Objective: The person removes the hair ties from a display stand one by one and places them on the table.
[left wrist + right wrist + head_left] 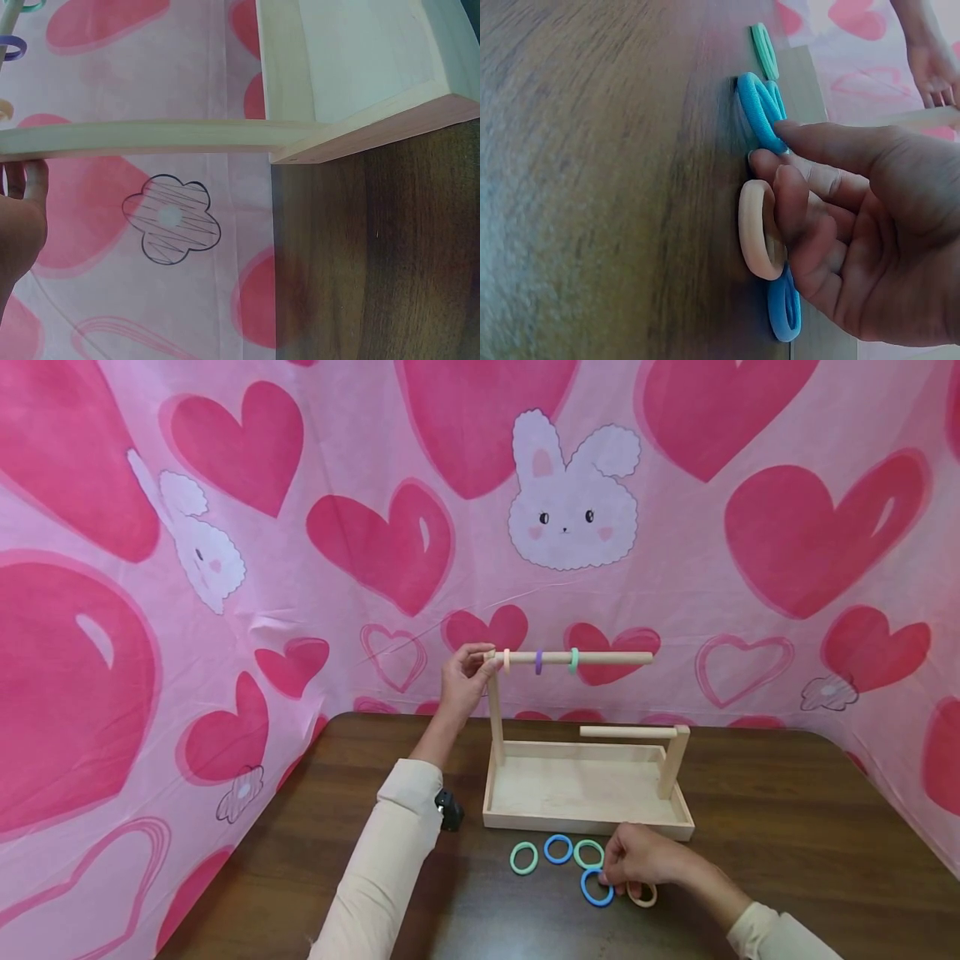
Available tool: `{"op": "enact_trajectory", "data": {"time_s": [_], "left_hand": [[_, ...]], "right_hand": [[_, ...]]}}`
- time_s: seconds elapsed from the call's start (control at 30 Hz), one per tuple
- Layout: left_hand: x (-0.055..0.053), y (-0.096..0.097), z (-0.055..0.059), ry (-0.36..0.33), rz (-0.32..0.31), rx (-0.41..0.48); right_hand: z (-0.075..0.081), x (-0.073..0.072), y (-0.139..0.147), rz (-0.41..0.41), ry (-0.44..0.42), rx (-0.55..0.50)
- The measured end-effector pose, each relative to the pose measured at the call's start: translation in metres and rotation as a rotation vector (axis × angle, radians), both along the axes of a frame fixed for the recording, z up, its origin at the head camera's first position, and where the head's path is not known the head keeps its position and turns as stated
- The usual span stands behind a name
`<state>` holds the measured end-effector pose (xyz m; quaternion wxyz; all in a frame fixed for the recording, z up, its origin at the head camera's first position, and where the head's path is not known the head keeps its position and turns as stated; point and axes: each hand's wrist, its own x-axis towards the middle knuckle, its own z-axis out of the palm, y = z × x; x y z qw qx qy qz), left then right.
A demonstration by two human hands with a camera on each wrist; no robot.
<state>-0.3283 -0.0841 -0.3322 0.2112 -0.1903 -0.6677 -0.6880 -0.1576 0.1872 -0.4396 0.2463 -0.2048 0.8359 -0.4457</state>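
My right hand pinches a blue hair tie between thumb and index finger, its loop tilted up close over the table. Just below those fingers in the right wrist view is a peach hair tie, with another blue hair tie beyond it. My left hand holds the upper left corner of a wooden stand, where the tall post meets the long upper rod. On that rod hang a peach hair tie, a purple one and a mint one.
A green hair tie, a blue one and another green one lie before the stand's tray. A shorter rod juts left from the right post. Pink heart-patterned cloth hangs behind the brown table.
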Motion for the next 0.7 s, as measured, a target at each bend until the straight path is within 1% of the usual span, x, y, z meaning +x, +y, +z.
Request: {"op": "enact_trajectory", "data": {"time_s": [0.37,0.63,0.7], "left_hand": [[0.0016,-0.0006,0.0012,0.004,-0.006,-0.003],[0.0008,-0.0005,0.0003,-0.008,-0.022,0.029],[0.0008,-0.0004,0.0006,-0.008,-0.021,0.031]], "right_hand": [[0.0005,-0.0027,0.001,-0.024,-0.018,0.031],[0.002,-0.003,0.0026,0.005,-0.029,-0.015],[0.0036,-0.0029,0.0031,0.005,-0.016,-0.026]]}}
